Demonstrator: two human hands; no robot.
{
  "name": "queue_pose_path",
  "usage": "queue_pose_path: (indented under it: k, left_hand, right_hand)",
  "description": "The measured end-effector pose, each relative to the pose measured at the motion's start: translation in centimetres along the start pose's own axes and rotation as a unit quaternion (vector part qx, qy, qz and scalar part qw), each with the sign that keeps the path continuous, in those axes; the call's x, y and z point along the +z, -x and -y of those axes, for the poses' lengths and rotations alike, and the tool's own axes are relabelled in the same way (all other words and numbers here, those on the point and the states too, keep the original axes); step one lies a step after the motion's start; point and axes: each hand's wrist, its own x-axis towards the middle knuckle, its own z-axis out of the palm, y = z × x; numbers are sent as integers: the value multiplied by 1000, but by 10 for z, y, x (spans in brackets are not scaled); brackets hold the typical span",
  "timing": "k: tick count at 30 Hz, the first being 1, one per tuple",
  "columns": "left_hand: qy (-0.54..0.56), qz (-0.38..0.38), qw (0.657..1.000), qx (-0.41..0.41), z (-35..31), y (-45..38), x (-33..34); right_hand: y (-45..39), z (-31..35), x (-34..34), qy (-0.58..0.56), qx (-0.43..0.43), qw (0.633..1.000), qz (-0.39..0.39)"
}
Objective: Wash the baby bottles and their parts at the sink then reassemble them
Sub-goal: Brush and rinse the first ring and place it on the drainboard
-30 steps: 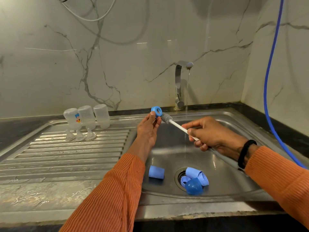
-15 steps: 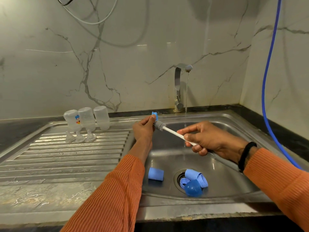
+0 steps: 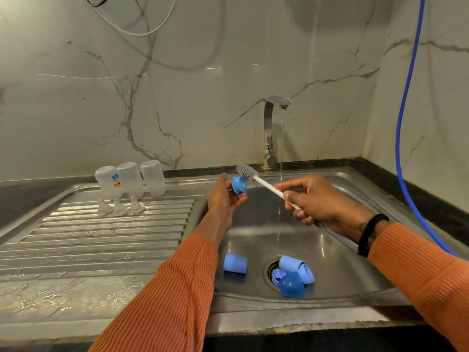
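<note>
scrubbing a blue collar ring (image 3: 239, 184)
left hand (image 3: 223, 199) pinches the ring; right hand (image 3: 314, 200) grips the brush (image 3: 264, 183), bristles just beyond the left fingertips. next, probably: bristles into the ring.

Ring (image 3: 239, 184): blue. Brush (image 3: 264, 183): white handle, grey bristles. Caps (image 3: 291, 275) in the sink (image 3: 355, 262): light and deep blue; sink: silver steel. Bottles (image 3: 129, 180), far left: clear, one with a red-and-blue print. Sleeves (image 3: 165, 301): ribbed orange. Wristband (image 3: 371, 233): black. Wall (image 3: 203, 85): white marble, grey veins. Hose (image 3: 403, 123), right: blue.
</note>
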Motion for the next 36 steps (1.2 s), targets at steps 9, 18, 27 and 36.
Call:
queue_pose_path:
  k: [9,18,27,36]
  left_hand:
    - [129,41,990,-28,-8,13,4]
    - [145,21,989,-12,-4,6,3]
    - [161,10,987,11,-4,6,3]
    - [104,40,994,17,2,4,3]
  right_hand:
    - [3,-9,17,19,-31,999,-12]
    - [-4,-20,16,191,-88,976,-63]
    - [-3,-16,15,189,-124,974,-25]
    - [-8,-25,12,258,-123,956,-70]
